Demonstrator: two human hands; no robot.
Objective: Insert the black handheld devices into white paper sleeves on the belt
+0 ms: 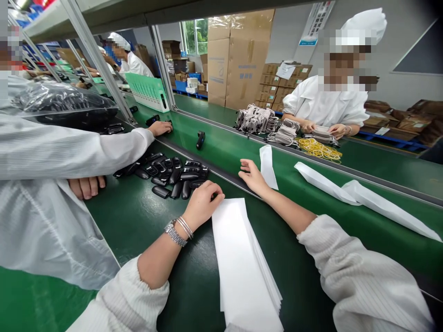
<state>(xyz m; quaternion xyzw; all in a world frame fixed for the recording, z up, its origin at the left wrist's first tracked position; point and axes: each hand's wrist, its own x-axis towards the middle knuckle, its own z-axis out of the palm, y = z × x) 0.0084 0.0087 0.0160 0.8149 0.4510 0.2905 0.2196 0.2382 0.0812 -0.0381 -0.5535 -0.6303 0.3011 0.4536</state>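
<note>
1. The left hand (202, 203) sits at the far left corner of the stack of white sleeves (238, 263), its fingers bent in and narrow. A dark spot shows under them; whether they grip anything, I cannot tell.
2. The stack lies fanned on the table (187, 272), its far end towards the left hand, which probably makes single sleeves easier to part.
3. The pile of black devices (173, 173) lies just beyond and left of that hand, seemingly for a short reach.
4. The right hand (254, 177) is at the near edge of the green belt (228, 157), its fingers loosely spread and apparently empty.
5. Just right of it, one loose white sleeve (268, 167) lies on the belt; two more (325, 184) overlap farther right, perhaps laid there to travel along.
6. One black device (200, 139) is alone on the belt, apart from the pile. A co-worker's hand (161, 128) is farther left.
</note>
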